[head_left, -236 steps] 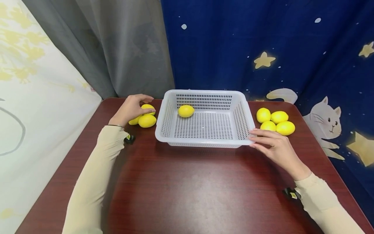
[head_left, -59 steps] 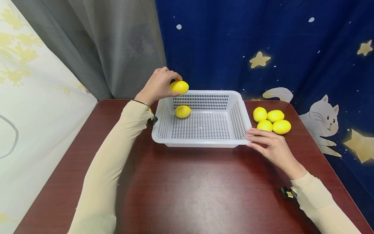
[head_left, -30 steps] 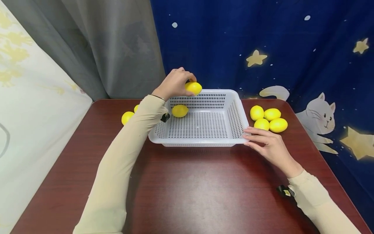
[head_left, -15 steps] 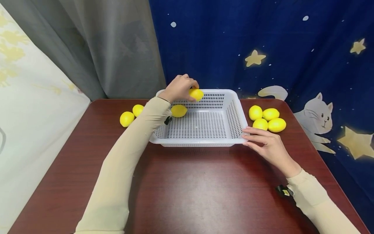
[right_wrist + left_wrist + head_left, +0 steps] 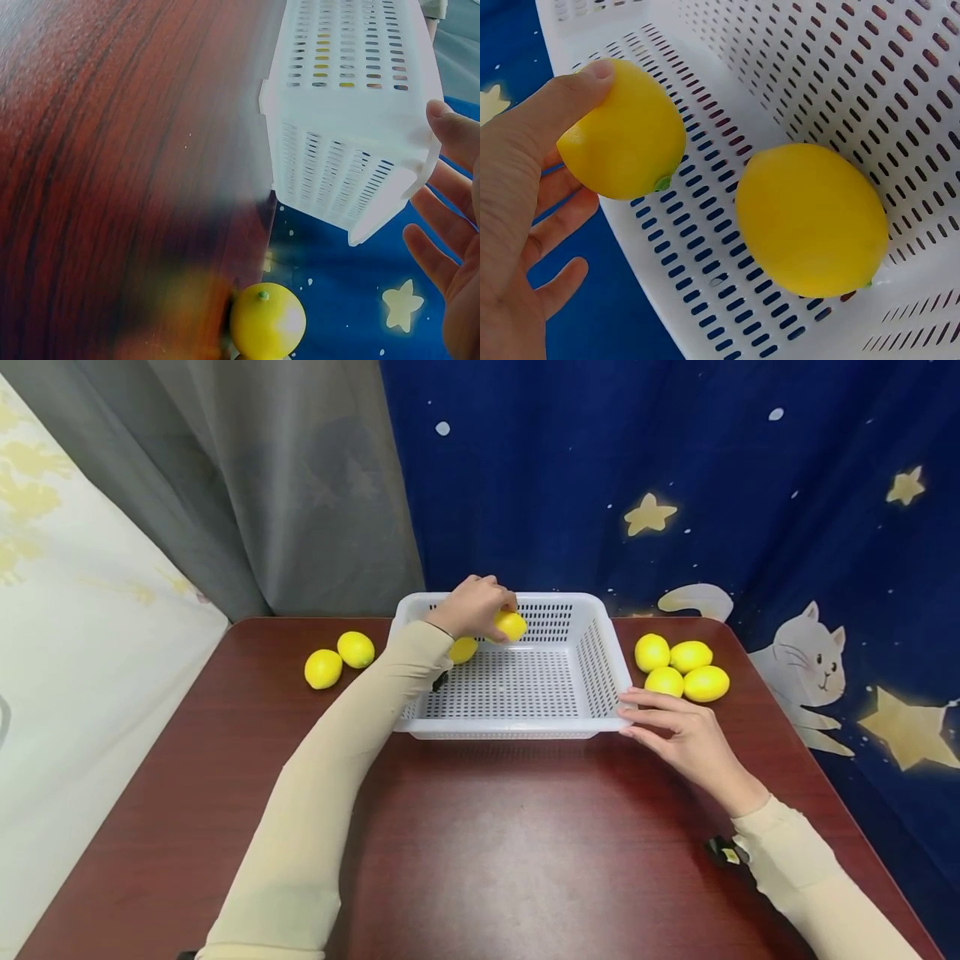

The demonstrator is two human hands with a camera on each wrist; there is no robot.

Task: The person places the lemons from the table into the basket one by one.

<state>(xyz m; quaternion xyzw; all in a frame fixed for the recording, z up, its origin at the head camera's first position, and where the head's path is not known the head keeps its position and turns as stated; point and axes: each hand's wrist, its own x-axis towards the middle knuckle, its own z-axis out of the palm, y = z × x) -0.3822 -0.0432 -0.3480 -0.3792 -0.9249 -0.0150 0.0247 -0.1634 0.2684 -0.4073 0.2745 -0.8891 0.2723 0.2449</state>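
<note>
My left hand (image 5: 474,607) pinches a lemon (image 5: 512,626) between thumb and fingers, inside the white perforated plastic basket (image 5: 517,725) near its back wall. In the left wrist view the held lemon (image 5: 626,135) shows its green tip, apart from a second lemon (image 5: 810,221) lying on the basket floor. My left wrist partly covers that second lemon (image 5: 463,650) in the head view. At the basket's front right corner, my right hand (image 5: 686,731) grips the rim; the right wrist view shows its thumb (image 5: 450,127) against the rim and its other fingers beyond.
Two lemons (image 5: 339,658) lie on the dark red table (image 5: 517,852) left of the basket. Several more lemons (image 5: 681,667) sit grouped to its right, close to my right hand. Grey and blue curtains (image 5: 525,468) hang behind the table's back edge.
My left hand picked up a lemon from the left group, carried it right over the basket and lowered it inside. The right hand stays at the corner.
</note>
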